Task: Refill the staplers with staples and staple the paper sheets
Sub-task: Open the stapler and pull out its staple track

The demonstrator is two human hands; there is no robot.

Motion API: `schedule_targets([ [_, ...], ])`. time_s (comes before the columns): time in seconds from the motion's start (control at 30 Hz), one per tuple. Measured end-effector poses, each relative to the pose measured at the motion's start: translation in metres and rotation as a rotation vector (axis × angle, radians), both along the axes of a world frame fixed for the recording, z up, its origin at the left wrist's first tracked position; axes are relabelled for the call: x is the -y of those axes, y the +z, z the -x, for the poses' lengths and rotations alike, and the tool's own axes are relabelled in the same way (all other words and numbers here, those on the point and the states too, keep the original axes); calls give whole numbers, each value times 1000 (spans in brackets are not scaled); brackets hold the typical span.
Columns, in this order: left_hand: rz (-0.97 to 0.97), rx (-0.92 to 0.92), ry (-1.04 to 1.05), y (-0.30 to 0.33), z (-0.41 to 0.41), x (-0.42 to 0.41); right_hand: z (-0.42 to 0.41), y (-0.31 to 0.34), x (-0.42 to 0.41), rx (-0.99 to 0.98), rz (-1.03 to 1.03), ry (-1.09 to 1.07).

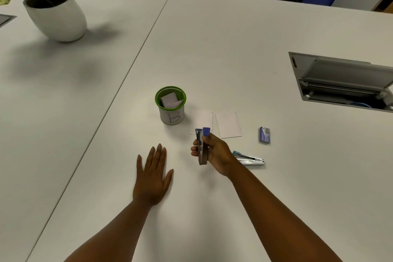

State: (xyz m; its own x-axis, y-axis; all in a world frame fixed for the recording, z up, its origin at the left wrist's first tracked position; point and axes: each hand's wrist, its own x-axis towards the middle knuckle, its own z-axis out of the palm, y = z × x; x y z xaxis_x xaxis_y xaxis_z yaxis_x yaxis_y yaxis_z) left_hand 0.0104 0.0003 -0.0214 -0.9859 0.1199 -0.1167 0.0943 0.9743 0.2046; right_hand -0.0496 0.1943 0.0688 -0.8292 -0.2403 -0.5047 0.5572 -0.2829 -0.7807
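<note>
My right hand (215,153) grips a blue and metal stapler (201,147), held on edge just above the table with its blue nose pointing away from me. Flat on the white table (212,59), palm down with straight fingers, lies my left hand (153,176). A second stapler (249,158), silver with a light blue tip, lies to the right of my right hand. Two white paper sheets (227,124) lie side by side just beyond the held stapler. Further right lies a small blue staple box (264,134).
A green-rimmed cup (170,105) marked in blue pen holds folded paper slips, left of the sheets. A potted plant (56,13) stands at the far left. An open cable hatch (344,83) is set into the table at right. Black chairs stand beyond the far edge.
</note>
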Motion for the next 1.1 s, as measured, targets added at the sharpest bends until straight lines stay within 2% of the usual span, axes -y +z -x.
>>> schedule_targets([
  [0.1, 0, -10, 6, -1, 0, 0, 3, 7, -2, 66, 258, -32],
  [0.23, -3, -13, 9, -3, 1, 2, 6, 10, -2, 50, 387, 2],
  [0.47, -28, -22, 7, -3, 1, 2, 3, 12, 2, 17, 353, -71],
  [0.63, -24, -23, 3, -2, 1, 2, 0, 15, 5, 51, 352, 1],
  [1.0, 5, -12, -40, -4, 11, 5, 0, 31, 4, 47, 287, 12],
  [1.1, 14, 51, -11, -1, 15, 4, -2, 34, 4, 58, 272, 48],
])
